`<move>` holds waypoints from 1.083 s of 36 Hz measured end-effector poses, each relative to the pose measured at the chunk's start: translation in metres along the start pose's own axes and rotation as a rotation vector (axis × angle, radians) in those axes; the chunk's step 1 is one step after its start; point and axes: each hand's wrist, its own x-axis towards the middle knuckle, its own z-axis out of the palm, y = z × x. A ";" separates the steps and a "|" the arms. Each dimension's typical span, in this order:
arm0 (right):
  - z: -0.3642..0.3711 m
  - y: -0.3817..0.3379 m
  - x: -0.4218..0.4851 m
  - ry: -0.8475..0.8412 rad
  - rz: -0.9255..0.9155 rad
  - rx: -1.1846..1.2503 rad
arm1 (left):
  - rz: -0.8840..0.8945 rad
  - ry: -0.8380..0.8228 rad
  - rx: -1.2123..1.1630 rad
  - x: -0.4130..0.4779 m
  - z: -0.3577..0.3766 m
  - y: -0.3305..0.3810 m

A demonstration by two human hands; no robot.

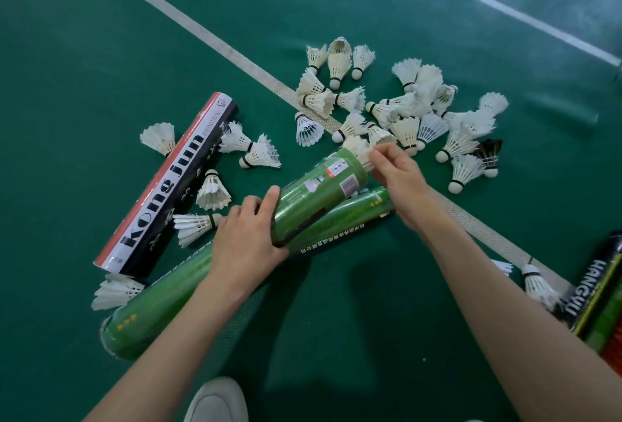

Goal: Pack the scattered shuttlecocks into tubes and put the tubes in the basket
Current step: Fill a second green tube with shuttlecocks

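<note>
My left hand grips the near end of a green tube that is tilted up off the floor. At the tube's open far mouth my right hand pinches a white shuttlecock whose feathers stick out of the opening. A pile of several white shuttlecocks lies on the green court beyond the hands, with one black shuttlecock at its right edge. More white shuttlecocks lie scattered at the left around the other tubes.
A long green tube lies on the floor under the held one. A black, white and red tube marked Kong jun lies at the left. A dark tube sits at the right edge. White court lines cross the floor. My shoe shows at the bottom.
</note>
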 end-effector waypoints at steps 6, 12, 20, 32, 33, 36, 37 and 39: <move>0.019 0.005 -0.009 -0.196 0.025 0.026 | -0.009 0.006 -0.035 0.005 0.001 0.010; 0.011 0.016 0.025 -0.006 0.104 0.106 | -0.031 -0.038 0.052 0.027 0.006 0.015; 0.002 0.032 0.097 0.157 0.233 -0.035 | -0.072 -0.069 0.036 0.065 0.008 0.013; -0.001 0.046 0.123 0.159 0.333 -0.031 | -0.099 -0.127 0.081 0.078 0.021 0.005; -0.002 0.046 0.121 0.207 0.312 -0.050 | -0.098 -0.121 0.078 0.078 0.021 0.004; -0.005 0.047 0.110 0.386 0.244 -0.104 | -0.106 -0.115 0.066 0.075 0.021 0.002; -0.007 0.048 0.105 0.442 0.206 -0.125 | -0.110 -0.115 0.063 0.073 0.020 0.002; -0.013 0.048 0.095 0.524 0.131 -0.151 | -0.105 -0.109 0.067 0.070 0.019 0.002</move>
